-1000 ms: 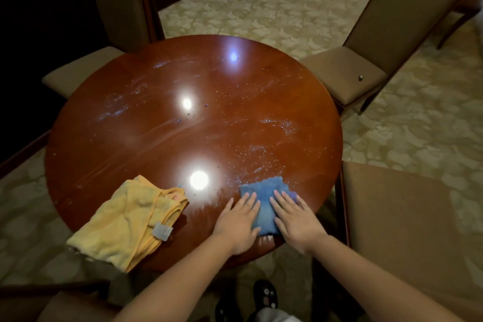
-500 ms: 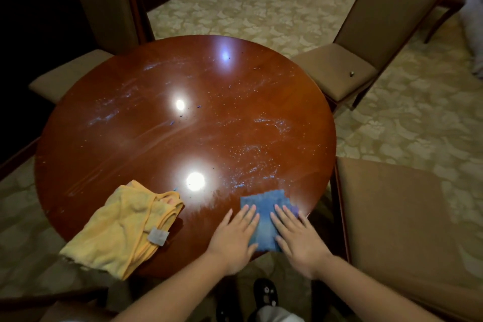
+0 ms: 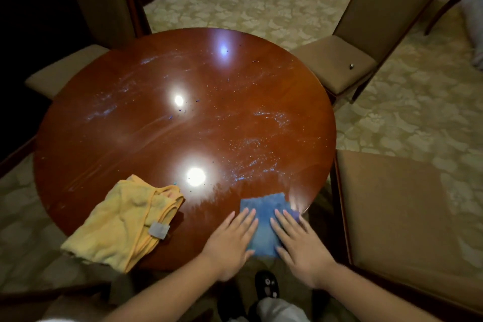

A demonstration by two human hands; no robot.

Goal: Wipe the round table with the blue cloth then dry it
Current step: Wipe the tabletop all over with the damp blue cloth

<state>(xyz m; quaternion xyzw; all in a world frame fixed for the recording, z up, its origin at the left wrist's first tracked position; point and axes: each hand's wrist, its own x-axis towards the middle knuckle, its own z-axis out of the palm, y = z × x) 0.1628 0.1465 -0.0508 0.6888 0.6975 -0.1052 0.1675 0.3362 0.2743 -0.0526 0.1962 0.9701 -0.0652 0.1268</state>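
Both hands (image 3: 266, 242) press flat on the blue cloth (image 3: 264, 219); yellow cloth (image 3: 125, 219) lies left, chairs (image 3: 397, 217) around.

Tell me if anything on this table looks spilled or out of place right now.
Yes. The table is scattered with pale specks and smears, thickest right of center, so most is unwiped. The yellow cloth droops over the near edge. Both hands, left and right, press the blue cloth flat.

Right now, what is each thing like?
Round table: glossy, speckled with droplets and smears.
Blue cloth: flat at the near edge.
Left hand: flat on the blue cloth.
Right hand: flat on it too.
Yellow cloth: crumpled, overhanging the edge.
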